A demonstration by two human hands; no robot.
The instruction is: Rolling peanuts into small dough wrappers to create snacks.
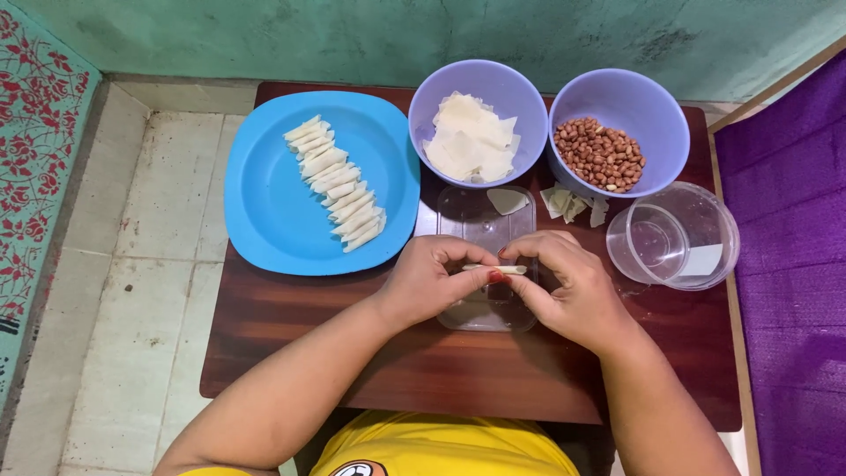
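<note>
The dark wooden surface [291, 344] is small and crowded along its far half: a blue plate [264, 207] overhangs the left edge a little, two purple bowls sit at the back edge, and a clear tub [696, 238] lies tipped on its side near the right edge. The open room is the near strip in front of the person, bare wood from left edge to right, and pale floor tiles [132, 264] lie beyond the left edge while a purple cloth [793, 229] runs along the right. The left hand [427, 282] and right hand [573, 286] meet over a clear lid [480, 220] at the middle of the surface, both pinching a thin pale roll [500, 269] between thumbs and fingertips, so the roll sits right between them, just above the lid. A row of finished rolls [339, 185] lies diagonally across the plate, well left of the hands. The left bowl [476, 84] holds pale wrappers [471, 141] and the right bowl [634, 92] holds peanuts [599, 154], both just beyond the hands
</note>
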